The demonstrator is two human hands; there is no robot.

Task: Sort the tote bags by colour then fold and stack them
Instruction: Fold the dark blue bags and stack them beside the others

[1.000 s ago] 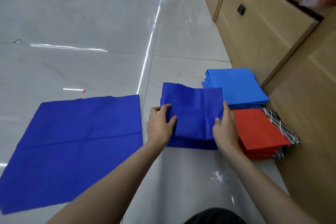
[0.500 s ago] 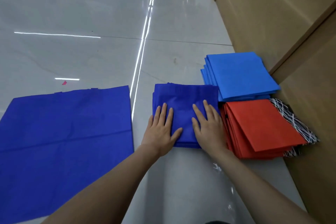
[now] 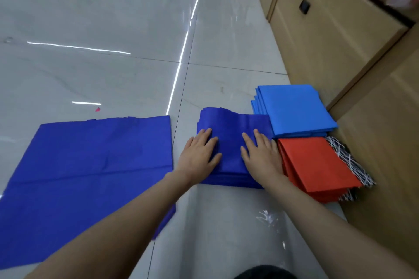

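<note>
Both hands lie flat on the stack of dark blue folded bags (image 3: 231, 129) at the centre of the frame. Her or his left hand (image 3: 199, 154) rests on the stack's left part with fingers straight and slightly spread, thumb out toward the middle; the right hand (image 3: 261, 154) mirrors it on the right part, fingers straight and pressed down on the cloth — neither hand curls round anything.

Just right of that stack, and touching its upper right corner, sits a pile of light blue folded bags (image 3: 297, 108). Below the light blue pile, right beside the right hand, is a pile of red folded bags (image 3: 317, 163), with black-and-white cords (image 3: 349, 161) fanning out from its right edge.

At the left of the frame an unfolded dark blue bag (image 3: 90, 165) lies spread flat on the glossy tiled floor (image 3: 113, 18), slightly apart from the stack — the left forearm crosses its lower right corner. Wooden cabinets (image 3: 328, 25) fill the upper right.
</note>
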